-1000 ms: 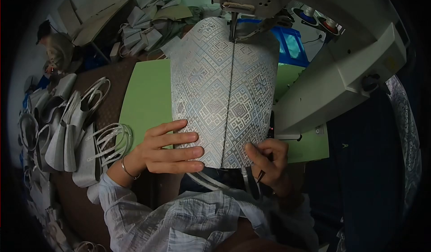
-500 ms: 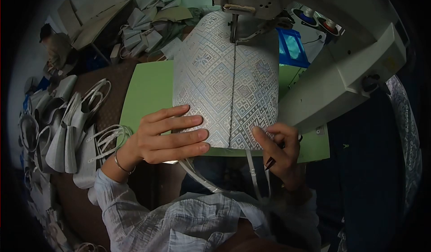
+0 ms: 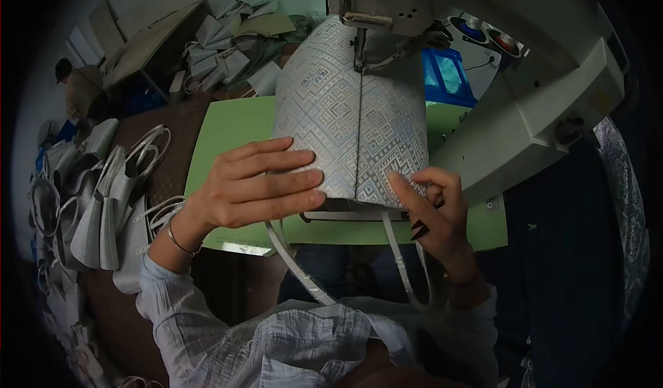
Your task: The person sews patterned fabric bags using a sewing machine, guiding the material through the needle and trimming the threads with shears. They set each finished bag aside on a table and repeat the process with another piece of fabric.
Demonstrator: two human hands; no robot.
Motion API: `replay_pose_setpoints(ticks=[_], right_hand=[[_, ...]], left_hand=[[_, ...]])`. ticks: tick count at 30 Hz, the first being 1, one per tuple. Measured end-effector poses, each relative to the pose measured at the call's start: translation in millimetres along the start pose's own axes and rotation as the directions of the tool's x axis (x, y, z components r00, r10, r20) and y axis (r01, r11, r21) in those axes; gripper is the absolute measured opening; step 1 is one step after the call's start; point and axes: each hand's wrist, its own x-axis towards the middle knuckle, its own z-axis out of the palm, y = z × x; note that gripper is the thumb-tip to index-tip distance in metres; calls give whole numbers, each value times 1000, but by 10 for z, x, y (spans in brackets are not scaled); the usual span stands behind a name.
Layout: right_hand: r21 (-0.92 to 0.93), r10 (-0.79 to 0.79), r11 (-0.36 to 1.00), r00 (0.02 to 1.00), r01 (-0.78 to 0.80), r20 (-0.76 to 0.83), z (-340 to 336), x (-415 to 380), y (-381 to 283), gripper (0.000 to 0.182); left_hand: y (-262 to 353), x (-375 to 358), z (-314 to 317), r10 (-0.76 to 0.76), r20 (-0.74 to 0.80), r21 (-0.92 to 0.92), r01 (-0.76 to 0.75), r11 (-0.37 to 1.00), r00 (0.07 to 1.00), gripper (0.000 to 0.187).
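A pale bag [image 3: 331, 125] with a blue-grey geometric weave is spread under the presser foot [image 3: 359, 60] of a sewing machine [image 3: 414, 1]. Its dark centre seam runs from the foot towards me. My left hand [image 3: 255, 184] holds the bag's left near side, long fingers on top, thumb hidden. My right hand [image 3: 438, 212] grips the right near corner, thumb on the cloth and other fingers curled. A small dark pointed tool [image 3: 418, 230], perhaps thread snips, pokes out of that hand. Two white straps [image 3: 297, 263] hang from the near edge towards my lap.
A green tabletop [image 3: 228, 146] lies beneath. At left are piled grey bag pieces [image 3: 103, 229] with straps; more pieces [image 3: 221, 49] lie at the back. A blue bin [image 3: 445, 77] and thread spools [image 3: 473, 25] are behind right. Another person [image 3: 83, 91] is far left.
The bag's near edge has moved away from me, towards the machine, and my left hand has gone with it. A dark-edged gap now shows beneath that edge. The right hand has barely shifted.
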Motion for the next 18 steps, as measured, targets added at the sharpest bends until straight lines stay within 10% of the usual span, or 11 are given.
replay_pose_setpoints(ticks=[18], right_hand=[[-85, 43, 996, 998, -38, 55, -96, 311, 165, 64]], left_hand=[[-317, 132, -8, 38, 25, 33, -38, 999, 999, 31]])
